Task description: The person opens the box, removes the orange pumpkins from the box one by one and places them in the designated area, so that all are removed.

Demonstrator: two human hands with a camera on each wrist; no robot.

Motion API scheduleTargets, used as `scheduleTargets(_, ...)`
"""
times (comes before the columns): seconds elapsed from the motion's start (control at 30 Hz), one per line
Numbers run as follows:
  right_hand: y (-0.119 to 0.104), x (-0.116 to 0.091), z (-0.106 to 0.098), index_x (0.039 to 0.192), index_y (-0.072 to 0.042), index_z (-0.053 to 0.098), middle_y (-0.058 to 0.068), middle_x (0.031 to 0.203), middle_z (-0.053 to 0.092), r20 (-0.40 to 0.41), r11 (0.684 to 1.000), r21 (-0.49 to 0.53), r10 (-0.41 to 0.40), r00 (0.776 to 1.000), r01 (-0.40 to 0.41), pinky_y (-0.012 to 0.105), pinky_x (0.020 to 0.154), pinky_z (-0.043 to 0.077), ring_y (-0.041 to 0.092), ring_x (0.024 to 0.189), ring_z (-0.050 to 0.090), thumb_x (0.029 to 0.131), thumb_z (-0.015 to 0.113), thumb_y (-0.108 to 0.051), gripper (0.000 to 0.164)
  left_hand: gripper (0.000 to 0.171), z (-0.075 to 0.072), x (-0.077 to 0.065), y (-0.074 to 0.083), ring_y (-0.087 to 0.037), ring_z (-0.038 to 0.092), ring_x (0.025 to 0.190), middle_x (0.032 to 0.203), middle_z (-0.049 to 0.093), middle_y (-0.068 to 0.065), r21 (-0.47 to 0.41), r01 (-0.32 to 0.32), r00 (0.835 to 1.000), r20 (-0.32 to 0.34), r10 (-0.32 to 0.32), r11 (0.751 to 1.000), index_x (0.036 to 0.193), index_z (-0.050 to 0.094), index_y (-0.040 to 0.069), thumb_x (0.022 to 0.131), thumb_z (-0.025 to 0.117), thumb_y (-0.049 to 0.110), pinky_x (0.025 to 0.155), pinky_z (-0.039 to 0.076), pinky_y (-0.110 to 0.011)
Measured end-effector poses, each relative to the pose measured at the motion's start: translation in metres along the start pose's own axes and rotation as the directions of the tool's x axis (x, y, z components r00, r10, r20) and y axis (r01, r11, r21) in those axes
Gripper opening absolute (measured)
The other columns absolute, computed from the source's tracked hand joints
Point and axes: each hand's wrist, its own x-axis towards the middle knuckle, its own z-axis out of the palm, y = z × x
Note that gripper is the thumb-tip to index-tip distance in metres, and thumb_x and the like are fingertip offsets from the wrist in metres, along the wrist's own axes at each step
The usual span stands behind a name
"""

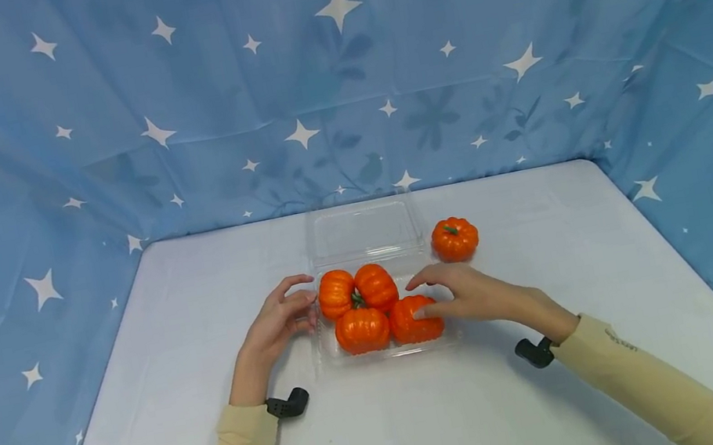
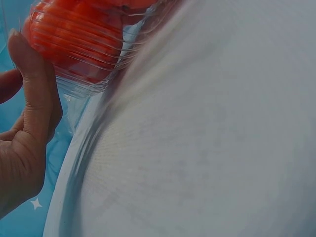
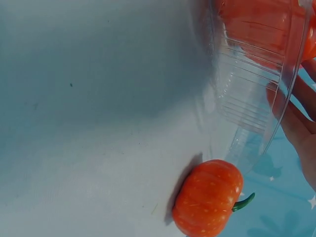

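Note:
A clear plastic clamshell box (image 1: 383, 355) lies with its lid (image 1: 363, 229) folded back. Inside are several small orange pumpkins: back left (image 1: 336, 293), back middle (image 1: 377, 287), front left (image 1: 362, 331) and front right (image 1: 418, 327). My left hand (image 1: 280, 319) is at the box's left side, loosely bent fingers touching or nearly touching its wall (image 2: 81, 86). My right hand (image 1: 472, 293) reaches over the right end. Its thumb touches the front right pumpkin, while the other fingers spread behind it, apart from it. Seen through the clear wall in the right wrist view are right fingers (image 3: 291, 116).
One more orange pumpkin (image 1: 455, 239) with a green stem sits on the white tabletop (image 1: 195, 283), right of the lid. Blue star-printed cloth (image 1: 332, 83) hangs behind the table and along both sides. Each wrist wears a black device (image 1: 288, 403).

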Motion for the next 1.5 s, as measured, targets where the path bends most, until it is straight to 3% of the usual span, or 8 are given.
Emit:
scheduleTargets(0.47, -0.003, 0.003, 0.002, 0.120, -0.009, 0.074, 0.003, 0.120, 0.071, 0.116, 0.995, -0.099, 0.043, 0.992, -0.032, 0.047, 0.100, 0.054, 0.025, 0.118, 0.061, 0.095, 0.072, -0.047, 0.045, 0.048, 0.002, 0.000, 0.000, -0.015, 0.058, 0.064, 0.077, 0.062, -0.001, 0.001, -0.002, 1.000, 0.003, 0.002, 1.000, 0.148, 0.037, 0.003, 0.104, 0.054, 0.011, 0.059, 0.055, -0.026)
scheduleTargets(0.7, -0.005, 0.002, 0.002, 0.120, -0.009, 0.075, 0.004, 0.117, 0.072, 0.116, 0.995, -0.087, 0.066, 0.991, -0.056, 0.047, 0.096, 0.057, 0.026, 0.114, 0.062, 0.095, 0.071, -0.048, 0.046, 0.048, 0.001, 0.000, 0.000, -0.014, 0.058, 0.063, 0.077, 0.062, -0.001, -0.005, -0.002, 1.000, 0.000, 0.002, 1.000, 0.149, 0.036, 0.002, 0.105, 0.055, 0.011, 0.058, 0.055, -0.025)
scheduleTargets(0.9, -0.008, -0.001, 0.002, 0.126, -0.012, 0.073, 0.003, 0.122, 0.073, 0.095, 0.997, -0.060, 0.063, 0.994, -0.057, 0.050, 0.100, 0.055, 0.024, 0.117, 0.064, 0.095, 0.071, -0.049, 0.048, 0.048, 0.000, -0.001, -0.001, -0.014, 0.058, 0.063, 0.077, 0.062, -0.001, -0.010, -0.002, 1.000, -0.001, 0.002, 1.000, 0.149, 0.036, 0.001, 0.105, 0.054, 0.009, 0.058, 0.054, -0.026)
scheduleTargets(1.2, -0.014, -0.008, -0.006, 0.127, -0.007, 0.070, 0.005, 0.121, 0.074, 0.059, 0.998, -0.015, -0.055, 0.997, 0.056, 0.045, 0.090, 0.060, 0.019, 0.105, 0.068, 0.095, 0.073, -0.043, 0.048, 0.048, 0.000, 0.001, -0.002, -0.014, 0.058, 0.063, 0.076, 0.062, -0.001, -0.007, -0.009, 1.000, 0.004, 0.009, 1.000, 0.149, 0.035, 0.002, 0.106, 0.054, 0.011, 0.057, 0.054, -0.026)
scheduleTargets(1.5, -0.014, -0.013, -0.007, 0.134, -0.005, 0.066, 0.010, 0.131, 0.070, 0.053, 0.992, 0.036, -0.123, 0.991, 0.121, 0.037, 0.091, 0.061, 0.026, 0.116, 0.068, 0.096, 0.074, -0.035, 0.049, 0.047, -0.001, 0.001, -0.003, -0.013, 0.058, 0.064, 0.078, 0.062, -0.001, -0.010, -0.015, 1.000, 0.012, 0.015, 1.000, 0.148, 0.036, 0.003, 0.105, 0.054, 0.011, 0.057, 0.055, -0.025)
